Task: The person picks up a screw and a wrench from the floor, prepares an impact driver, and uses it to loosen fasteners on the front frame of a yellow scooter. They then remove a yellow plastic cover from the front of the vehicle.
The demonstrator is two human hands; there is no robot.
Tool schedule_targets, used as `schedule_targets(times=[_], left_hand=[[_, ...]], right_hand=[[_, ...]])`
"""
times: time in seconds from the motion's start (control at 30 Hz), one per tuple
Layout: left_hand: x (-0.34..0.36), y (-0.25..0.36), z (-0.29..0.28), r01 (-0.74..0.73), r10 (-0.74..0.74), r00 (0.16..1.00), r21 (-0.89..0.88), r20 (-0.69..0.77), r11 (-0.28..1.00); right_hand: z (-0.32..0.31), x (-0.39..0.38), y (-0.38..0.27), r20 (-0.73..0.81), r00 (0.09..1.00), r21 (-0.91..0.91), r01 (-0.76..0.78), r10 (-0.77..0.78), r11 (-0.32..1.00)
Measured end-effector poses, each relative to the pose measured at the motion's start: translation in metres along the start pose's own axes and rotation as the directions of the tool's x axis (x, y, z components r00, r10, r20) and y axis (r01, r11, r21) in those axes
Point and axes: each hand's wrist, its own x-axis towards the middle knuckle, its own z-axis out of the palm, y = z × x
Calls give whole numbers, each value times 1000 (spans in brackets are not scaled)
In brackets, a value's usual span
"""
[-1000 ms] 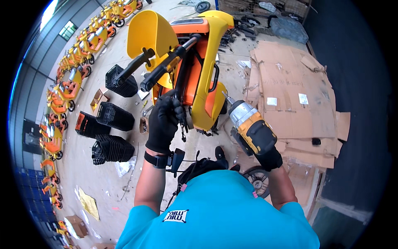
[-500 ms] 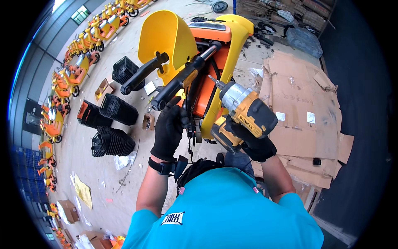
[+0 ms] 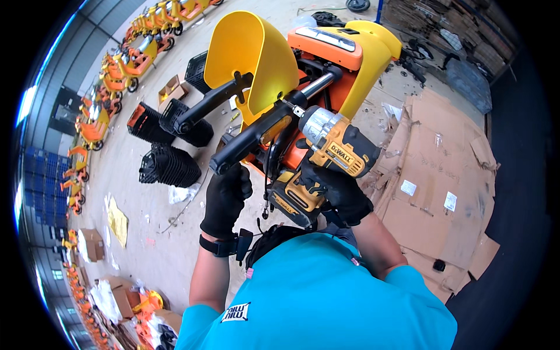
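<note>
My right hand, in a black glove, grips a yellow-and-black cordless impact wrench. The wrench's tip points up and left, close to the black fork leg and the yellow fender; whether it touches cannot be made out. My left hand, gloved too, is closed with curled fingers just below that leg's lower end. Anything inside its fingers is hidden. A second fork leg sticks out beside the fender. Both legs belong to a yellow-and-orange scooter with no front wheel between them.
Flattened cardboard covers the floor at right. Stacked black crates and an open carton stand at left. Rows of scooters line the far left. Boxes lie at lower left.
The wrench has moved left and its tip is nearer the fork leg and fender. My left hand has dropped slightly, its fingers curled. The scooter appears shifted right in view.
</note>
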Motion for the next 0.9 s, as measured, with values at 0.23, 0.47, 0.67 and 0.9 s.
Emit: schedule_targets(times=[0.23,0.47,0.67,0.9], left_hand=[[4,-12,17,-21,19,1000,-88,-20,996],[10,-20,32,-79,79,997,19,-23,997],[14,-25,55,-23,17,995,-73,-93,997],[16,-25,52,-166,193,979,316,-57,934]], right_hand=[[-10,9,-15,15,993,-37,-113,113,993],[-19,18,-20,32,989,-14,-144,144,990],[-28,19,-17,77,989,-132,-116,127,984],[-20,17,-24,68,991,-161,-107,119,981]])
